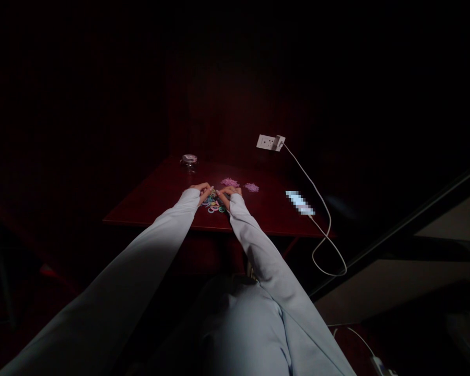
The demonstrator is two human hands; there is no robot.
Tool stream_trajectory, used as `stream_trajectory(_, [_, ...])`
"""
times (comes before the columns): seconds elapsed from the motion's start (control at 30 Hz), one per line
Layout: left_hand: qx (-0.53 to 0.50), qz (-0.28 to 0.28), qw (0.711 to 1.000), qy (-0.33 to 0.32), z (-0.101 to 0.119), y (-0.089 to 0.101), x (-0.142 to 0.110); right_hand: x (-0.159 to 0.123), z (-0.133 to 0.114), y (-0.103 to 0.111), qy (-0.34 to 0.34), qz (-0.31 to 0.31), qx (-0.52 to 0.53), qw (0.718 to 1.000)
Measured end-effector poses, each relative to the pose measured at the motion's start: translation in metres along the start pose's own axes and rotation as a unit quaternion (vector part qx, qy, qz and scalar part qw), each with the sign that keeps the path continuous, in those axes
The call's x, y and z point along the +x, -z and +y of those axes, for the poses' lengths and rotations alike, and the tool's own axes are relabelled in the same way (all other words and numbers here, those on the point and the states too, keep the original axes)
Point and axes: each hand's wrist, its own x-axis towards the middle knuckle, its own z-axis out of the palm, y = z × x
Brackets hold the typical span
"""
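Observation:
A heap of small coloured loops, perhaps elastic bands [214, 203], lies on a dark red table [152, 201]. My left hand [202, 191] and my right hand [229, 194] rest on either side of the heap with fingertips curled into it and nearly meeting. The fingers look pinched together, but what they hold is too small to name. Two small pink piles lie just beyond the hands: pink pile [230, 182] and second pink pile [251, 187]. Both arms wear pale blue sleeves.
A small round glass jar [189, 162] stands at the table's far edge. A phone [300, 203] lies to the right, its white cable [326, 214] running to a wall socket [270, 142]. The room around is very dark.

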Motion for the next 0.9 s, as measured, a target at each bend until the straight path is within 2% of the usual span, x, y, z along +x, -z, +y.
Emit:
stream_trajectory(0.27, [0.002, -0.002, 1.000, 0.005, -0.013, -0.005, 0.006, 0.001, 0.003, -0.002, 0.020, -0.003, 0.018, 1.000])
stream_trajectory(0.53, [-0.017, 0.017, 1.000, -0.011, -0.010, -0.003, 0.005, 0.001, 0.002, 0.000, 0.011, -0.024, 0.030, 0.999])
stream_trajectory(0.7, [-0.032, -0.002, 0.999, 0.002, -0.011, -0.003, 0.007, 0.000, 0.001, 0.001, 0.007, -0.020, 0.029, 0.999])
stream_trajectory(0.9, [-0.032, 0.022, 0.999, 0.001, -0.007, -0.005, 0.004, -0.002, -0.002, 0.004, 0.003, -0.013, 0.017, 1.000])
